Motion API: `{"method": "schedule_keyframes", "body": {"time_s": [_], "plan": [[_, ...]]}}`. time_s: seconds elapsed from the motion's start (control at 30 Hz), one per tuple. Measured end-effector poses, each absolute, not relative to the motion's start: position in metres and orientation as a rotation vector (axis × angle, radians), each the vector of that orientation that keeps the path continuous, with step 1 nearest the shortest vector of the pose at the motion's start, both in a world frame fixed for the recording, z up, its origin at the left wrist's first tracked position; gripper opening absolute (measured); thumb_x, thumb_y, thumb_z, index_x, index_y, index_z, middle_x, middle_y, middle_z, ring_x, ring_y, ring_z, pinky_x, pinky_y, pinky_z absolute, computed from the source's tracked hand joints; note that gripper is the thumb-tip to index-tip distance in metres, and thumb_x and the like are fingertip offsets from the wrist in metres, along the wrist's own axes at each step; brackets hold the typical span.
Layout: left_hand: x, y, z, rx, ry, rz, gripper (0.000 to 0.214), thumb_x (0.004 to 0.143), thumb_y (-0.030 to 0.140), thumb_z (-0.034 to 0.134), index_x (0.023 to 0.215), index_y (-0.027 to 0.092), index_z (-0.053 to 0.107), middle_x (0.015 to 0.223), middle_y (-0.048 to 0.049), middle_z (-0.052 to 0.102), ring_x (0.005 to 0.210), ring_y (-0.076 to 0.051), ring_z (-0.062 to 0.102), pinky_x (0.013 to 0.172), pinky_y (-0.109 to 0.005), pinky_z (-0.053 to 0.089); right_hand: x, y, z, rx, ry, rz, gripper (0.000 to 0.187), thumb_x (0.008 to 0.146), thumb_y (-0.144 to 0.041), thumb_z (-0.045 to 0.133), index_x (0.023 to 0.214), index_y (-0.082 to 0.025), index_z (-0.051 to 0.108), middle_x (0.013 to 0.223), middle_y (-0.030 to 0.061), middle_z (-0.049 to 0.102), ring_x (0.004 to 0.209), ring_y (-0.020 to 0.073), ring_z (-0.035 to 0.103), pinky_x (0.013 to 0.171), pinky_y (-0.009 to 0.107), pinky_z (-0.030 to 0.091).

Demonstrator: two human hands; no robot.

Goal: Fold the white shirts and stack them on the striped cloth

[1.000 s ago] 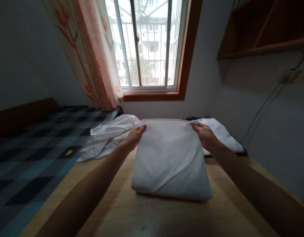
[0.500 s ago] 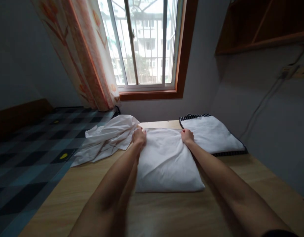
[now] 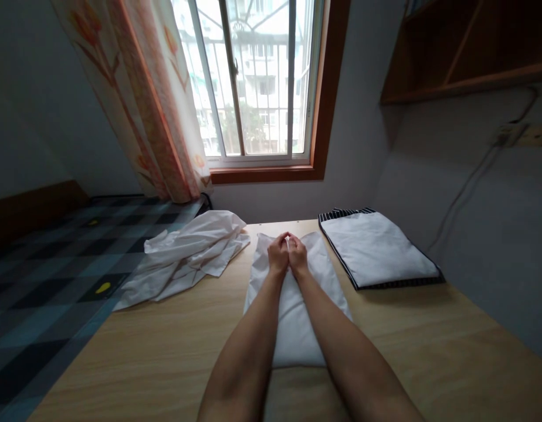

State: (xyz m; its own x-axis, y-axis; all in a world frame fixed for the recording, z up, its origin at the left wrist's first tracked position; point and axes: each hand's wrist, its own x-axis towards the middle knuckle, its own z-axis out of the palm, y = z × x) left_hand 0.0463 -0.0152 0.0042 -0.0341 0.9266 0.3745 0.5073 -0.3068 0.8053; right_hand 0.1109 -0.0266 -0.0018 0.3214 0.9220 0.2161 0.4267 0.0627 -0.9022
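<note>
Folded white cloth (image 3: 300, 346) lies on the bench (image 3: 174, 357) beneath our left hand (image 3: 278, 255) and right hand (image 3: 298, 253), touching near its far edge. Fingers (image 3: 282, 237) curled; whether pinching cloth, we cannot tell. Uneven inward pressure could, we judge, bunch it.

Our left forearm (image 3: 247, 346), 6 o'clock, right forearm (image 3: 348, 346), 5 o'clock, both bare, tapering to wrists (image 3: 278, 274), left hand (image 3: 278, 254) and right hand (image 3: 298, 253) bare
</note>
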Motion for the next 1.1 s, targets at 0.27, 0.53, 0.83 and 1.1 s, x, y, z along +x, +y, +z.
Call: {"method": "schedule_keyframes", "body": {"time_s": [0.27,0.53,0.83,1.1], "plan": [[0.027,-0.007,-0.007,2.146,1.543,0.953,0.043,0.093,0.016,0.04,0.131,0.016,0.058,0.127,-0.0095,0.065,0.114,-0.02,0.061,0.101,-0.029,0.044,0.12,-0.034,-0.004,-1.74,-1.724,0.392,0.048,0.098,-0.024,0.027,0.137,-0.013,0.051,0.137,0.0102,0.057,0.128,0.0194,0.049,0.107,0.027,0.032],[0.003,0.0,-0.01,2.466,1.808,0.431,0.052,0.098,0.04,0.032,0.139,0.014,0.048,0.152,-0.0139,0.038,0.144,-0.028,0.026,0.117,-0.051,0.017,0.156,-0.044,-0.015,-2.156,-1.819,0.286,0.074,0.095,-0.059,0.031,0.152,-0.012,0.027,0.16,0.0102,0.02,0.147,0.0285,0.01,0.117,0.049,0.001],[0.0,0.002,-0.004,2.344,1.961,0.549,0.056,0.097,0.04,0.031,0.142,0.007,0.042,0.151,-0.0192,0.037,0.142,-0.029,0.03,0.116,-0.047,0.02,0.192,-0.059,-0.016,-2.223,-1.837,0.268,0.073,0.097,-0.052,0.03,0.153,-0.008,0.019,0.159,0.0151,0.02,0.147,0.0255,0.016,0.118,0.042,0.008],[0.018,-0.03,0.023,2.584,1.79,0.825,0.049,0.092,0.01,0.032,0.138,0.008,0.049,0.146,-0.0162,0.046,0.141,-0.025,0.033,0.118,-0.041,0.017,0.152,-0.053,0.026,-1.898,-1.629,0.416,0.059,0.1,-0.035,0.024,0.148,0.0,0.029,0.154,0.0186,0.032,0.143,0.0232,0.027,0.115,0.032,0.019]]}}
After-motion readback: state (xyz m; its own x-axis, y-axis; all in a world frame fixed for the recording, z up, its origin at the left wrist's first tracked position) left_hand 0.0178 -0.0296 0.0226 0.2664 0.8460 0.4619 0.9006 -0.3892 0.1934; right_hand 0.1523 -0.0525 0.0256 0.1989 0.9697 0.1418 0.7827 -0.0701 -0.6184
